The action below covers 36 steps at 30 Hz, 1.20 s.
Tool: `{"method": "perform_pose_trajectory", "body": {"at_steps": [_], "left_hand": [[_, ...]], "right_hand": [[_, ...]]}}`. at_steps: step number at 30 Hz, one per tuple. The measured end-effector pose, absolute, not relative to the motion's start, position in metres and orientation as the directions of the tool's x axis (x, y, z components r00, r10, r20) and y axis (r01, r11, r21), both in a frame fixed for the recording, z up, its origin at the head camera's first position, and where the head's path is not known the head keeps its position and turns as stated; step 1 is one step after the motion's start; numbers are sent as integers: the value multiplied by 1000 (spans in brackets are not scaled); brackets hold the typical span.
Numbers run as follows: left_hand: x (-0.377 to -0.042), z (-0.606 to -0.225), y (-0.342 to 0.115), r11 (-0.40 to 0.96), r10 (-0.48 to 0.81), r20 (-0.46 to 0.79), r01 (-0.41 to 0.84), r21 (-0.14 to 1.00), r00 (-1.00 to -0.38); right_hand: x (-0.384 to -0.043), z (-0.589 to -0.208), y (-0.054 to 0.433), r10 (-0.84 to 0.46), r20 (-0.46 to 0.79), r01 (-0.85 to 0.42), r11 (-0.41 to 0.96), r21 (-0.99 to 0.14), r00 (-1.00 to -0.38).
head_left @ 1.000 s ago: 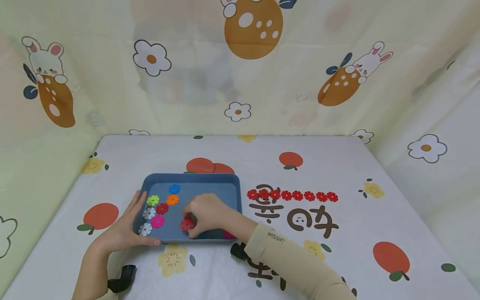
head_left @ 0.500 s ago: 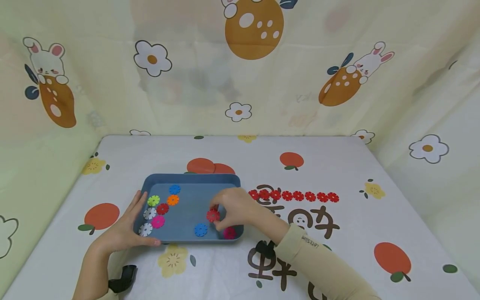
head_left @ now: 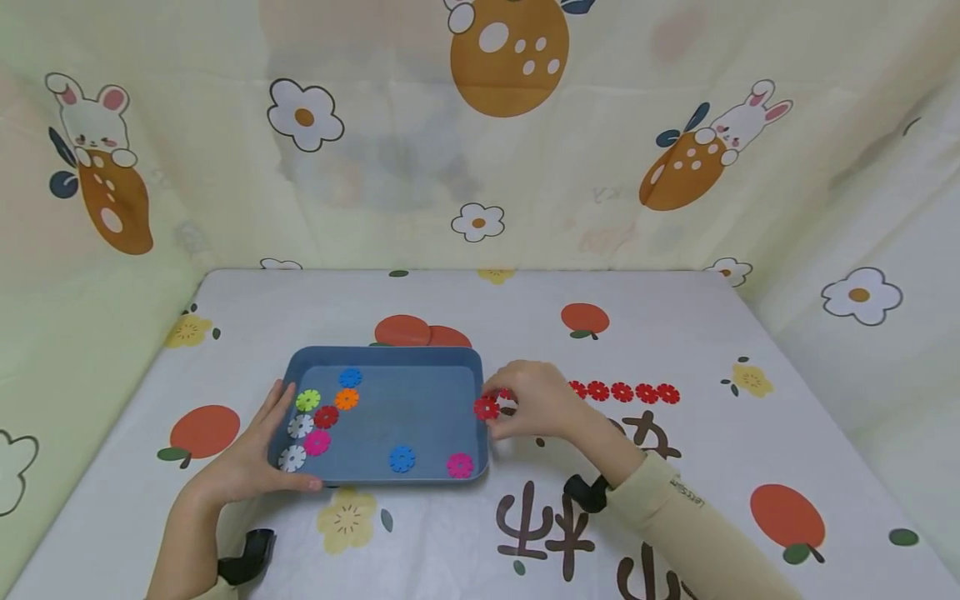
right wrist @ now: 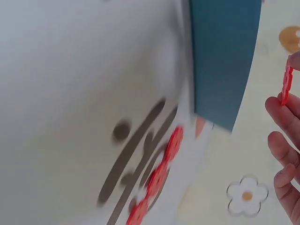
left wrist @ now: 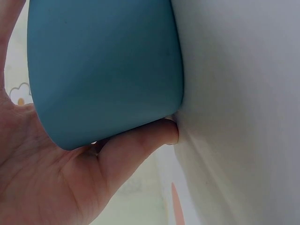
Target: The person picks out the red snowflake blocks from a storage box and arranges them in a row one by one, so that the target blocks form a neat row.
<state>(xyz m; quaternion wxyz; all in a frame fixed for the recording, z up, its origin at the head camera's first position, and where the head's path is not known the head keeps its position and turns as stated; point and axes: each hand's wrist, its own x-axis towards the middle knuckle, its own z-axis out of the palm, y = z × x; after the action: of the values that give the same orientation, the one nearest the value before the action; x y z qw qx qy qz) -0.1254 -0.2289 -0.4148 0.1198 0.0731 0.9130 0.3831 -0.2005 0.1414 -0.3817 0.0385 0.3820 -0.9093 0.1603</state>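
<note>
My right hand [head_left: 536, 400] pinches a red snowflake disc [head_left: 486, 408] between thumb and fingertip, over the right rim of the blue-grey tray [head_left: 390, 357]. In the right wrist view the held disc [right wrist: 287, 82] stands edge-on, raised above the table. My left hand [head_left: 247, 467] rests against the tray's near left corner, fingers extended along its left side. Its thumb [left wrist: 140, 143] lies against the tray wall in the left wrist view. A row of red discs [head_left: 622, 392] lies right of the tray, its left part mostly hidden behind my right hand.
Inside the tray are a blue disc [head_left: 402, 459], a pink disc [head_left: 460, 466] and, at the left, several others: an orange disc [head_left: 347, 399], a green disc [head_left: 307, 401], a red disc [head_left: 326, 417] and white ones. A patterned cloth [head_left: 420, 542] covers the table; printed curtains surround it.
My right hand has moved from inside the tray rightward to its right rim, carrying the red disc. The blue disc at the tray's front has come into sight. My left hand stays put.
</note>
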Motion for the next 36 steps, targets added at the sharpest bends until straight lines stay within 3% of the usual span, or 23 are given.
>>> {"method": "perform_pose_trajectory", "body": {"at_steps": [20, 31, 36], "left_hand": [[-126, -415, -229, 688, 230, -153, 49, 724, -961], [-126, -414, -229, 685, 229, -163, 40, 728, -960], [-125, -415, -230, 685, 231, -161, 43, 727, -960]], "right_hand": [[-207, -373, 260, -423, 220, -469, 849, -244, -879], [-213, -385, 323, -289, 248, -357, 884, -302, -925], [-214, -390, 344, -216, 194, -273, 894, -354, -957]]}}
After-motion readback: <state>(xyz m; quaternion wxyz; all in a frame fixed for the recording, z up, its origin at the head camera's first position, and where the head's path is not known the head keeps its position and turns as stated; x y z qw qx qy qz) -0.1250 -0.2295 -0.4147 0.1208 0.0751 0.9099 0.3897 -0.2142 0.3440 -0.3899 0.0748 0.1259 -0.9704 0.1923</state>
